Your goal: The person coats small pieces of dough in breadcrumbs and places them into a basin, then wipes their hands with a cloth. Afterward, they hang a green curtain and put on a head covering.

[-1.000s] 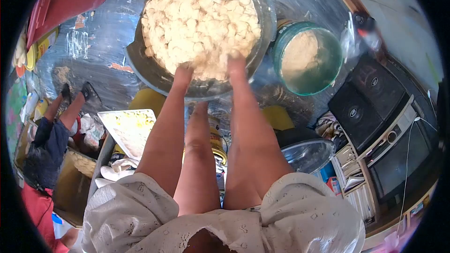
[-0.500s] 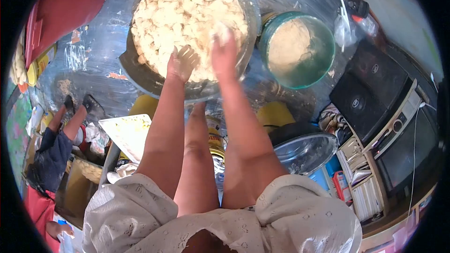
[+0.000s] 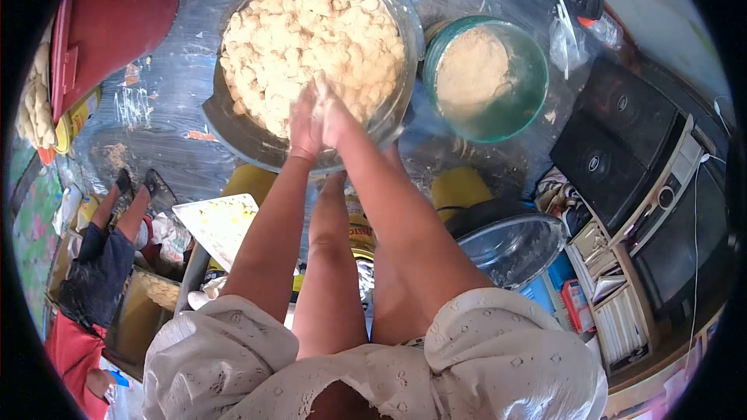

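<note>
My left hand point(image 3: 303, 124) and my right hand point(image 3: 333, 114) meet palm to palm over the near part of a large grey basin point(image 3: 233, 140). The fingers of both look stretched out and point away from me, pale with powder. Whether anything lies between the palms is hidden. Filling most of the basin is a heap of pale, rounded, dough-like lumps point(image 3: 311, 35) coated in powder. Just beyond the fingertips, the lumps lie close below.
Right of the basin stands a green tub point(image 3: 533, 101) with pale powder. A white tray point(image 3: 204, 227) holds small yellowish pieces, and a clear basin point(image 3: 510, 253) leans at lower right. Black speakers point(image 3: 615, 140) stand farther right. Another person's legs point(image 3: 132, 210) show at left.
My right hand has come left and nearer to me, from over the lumps to my left hand. My left hand's spread fingers have turned in against it. The view has shifted slightly.
</note>
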`<state>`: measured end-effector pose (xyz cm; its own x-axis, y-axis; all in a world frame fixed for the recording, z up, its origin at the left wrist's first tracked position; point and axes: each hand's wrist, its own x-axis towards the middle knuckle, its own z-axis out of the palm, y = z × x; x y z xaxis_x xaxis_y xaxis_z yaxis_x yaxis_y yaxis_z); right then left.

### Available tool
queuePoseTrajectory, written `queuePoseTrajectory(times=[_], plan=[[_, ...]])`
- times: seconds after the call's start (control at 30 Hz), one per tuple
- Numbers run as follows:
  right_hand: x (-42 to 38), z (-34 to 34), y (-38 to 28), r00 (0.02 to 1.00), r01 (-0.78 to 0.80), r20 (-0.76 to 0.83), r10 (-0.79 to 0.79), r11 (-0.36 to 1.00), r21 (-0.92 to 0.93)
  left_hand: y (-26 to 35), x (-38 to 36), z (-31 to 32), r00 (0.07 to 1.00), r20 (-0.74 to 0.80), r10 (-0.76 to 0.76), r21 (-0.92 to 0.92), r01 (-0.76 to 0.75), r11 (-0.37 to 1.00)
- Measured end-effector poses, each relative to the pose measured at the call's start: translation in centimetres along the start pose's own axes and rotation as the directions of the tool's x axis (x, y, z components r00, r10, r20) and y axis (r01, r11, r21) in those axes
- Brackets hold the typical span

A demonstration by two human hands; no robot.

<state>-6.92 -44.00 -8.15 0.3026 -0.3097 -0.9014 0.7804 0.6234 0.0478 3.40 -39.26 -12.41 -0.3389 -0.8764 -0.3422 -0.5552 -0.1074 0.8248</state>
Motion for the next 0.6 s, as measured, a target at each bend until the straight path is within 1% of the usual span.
queuePoseTrajectory(times=[0.03, 0.07, 0.1, 0.13, 0.17, 0.2, 0.23, 0.27, 0.3, 0.33, 0.37, 0.4, 0.43, 0.47, 0.5, 0.53, 0.57, 0.6], plan=[[-2.0, 1.6, -2.0, 0.996, -0.084, -0.039, 0.084, 0.996, -0.018, -2.0, -0.6, 0.1, 0.947, -0.032, -0.318, -0.09, 0.315, 0.945], [-1.2, 1.5, -3.5, 0.998, 0.041, 0.058, -0.037, 0.996, -0.074, -4.7, -1.1, -0.3, 0.842, 0.075, -0.534, -0.03, 0.538, 0.843], [-1.9, 2.2, -5.9, 0.973, 0.227, 0.013, -0.231, 0.942, -0.247, -7.4, -1.6, -0.7, 0.678, 0.177, -0.713, 0.08, 0.713, 0.697], [-4.1, 3.6, -9.0, 0.907, 0.384, 0.002, -0.421, 0.825, -0.414, -7.8, -2.2, -1.1, 0.522, 0.295, -0.8, 0.119, 0.811, 0.573], [-9.2, 6.1, -11.7, 0.795, 0.541, 0.007, -0.607, 0.704, -0.46, -8.2, -2.5, -1.4, 0.43, 0.348, -0.833, 0.147, 0.853, 0.501], [-8.3, 4.9, -13.5, 0.514, 0.765, 0.173, -0.84, 0.358, -0.535, -8.5, -2.9, -1.7, 0.331, 0.397, -0.856, 0.184, 0.885, 0.428], [-10.0, 5.9, -14.3, 0.304, 0.919, 0.201, -0.931, 0.231, -0.321, -9.2, -2.5, -1.7, 0.393, 0.402, -0.827, -0.127, 0.918, 0.375], [-10.7, 6.3, -14.3, 0.194, 0.929, 0.223, -0.955, 0.106, -0.354, -9.5, -2.1, -1.7, 0.461, 0.385, -0.8, -0.427, 0.857, 0.289], [-11.3, 6.8, -14.3, 0.08, 0.922, 0.242, -0.967, -0.02, -0.386, -6.9, -1.0, -2.3, 0.472, 0.402, -0.785, -0.519, 0.824, 0.229], [-9.8, 6.0, -13.1, 0.024, 0.96, 0.19, -0.981, -0.03, -0.277, -2.5, 0.9, -3.1, 0.486, 0.418, -0.767, -0.605, 0.779, 0.164], [-7.8, 4.6, -11.5, -0.027, 0.985, 0.135, -0.991, -0.05, -0.165, 0.9, 3.0, -3.4, 0.509, 0.525, -0.682, -0.711, 0.703, -0.022], [-6.6, 1.9, -8.1, 0.359, 0.915, 0.214, -0.908, 0.297, -0.273, 3.0, 5.0, -3.5, 0.545, 0.61, -0.575, -0.76, 0.609, -0.228], [-5.4, -0.8, -4.7, 0.752, 0.632, 0.264, -0.604, 0.547, -0.549, 3.6, 6.9, -3.5, 0.716, 0.562, -0.414, -0.827, 0.488, -0.279], [-4.2, -3.4, -1.3, 0.935, 0.349, 0.256, -0.245, 0.512, -0.785, 4.8, 8.4, -3.2, 0.676, 0.371, -0.637, -0.861, 0.507, 0.037], [-1.6, -8.8, 2.5, 0.953, 0.259, 0.252, -0.17, 0.023, -0.966, 5.8, 9.8, -3.4, 0.637, 0.09, -0.766, -0.772, 0.53, 0.35], [0.7, -14.0, 6.1, 0.965, 0.171, 0.246, -0.095, -0.487, -0.857, 6.3, 11.0, -4.7, 0.639, 0.08, -0.765, -0.768, 0.529, 0.361], [3.3, -17.7, 8.2, 0.975, 0.062, 0.102, -0.195, -0.203, -0.977, 6.7, 11.8, -6.1, 0.708, 0.156, -0.689, -0.689, 0.578, 0.438], [4.4, -19.8, 9.8, 0.969, -0.052, -0.076, -0.234, 0.106, -0.993, 6.9, 11.8, -7.1, 0.749, 0.246, -0.615, -0.603, 0.615, 0.508]])
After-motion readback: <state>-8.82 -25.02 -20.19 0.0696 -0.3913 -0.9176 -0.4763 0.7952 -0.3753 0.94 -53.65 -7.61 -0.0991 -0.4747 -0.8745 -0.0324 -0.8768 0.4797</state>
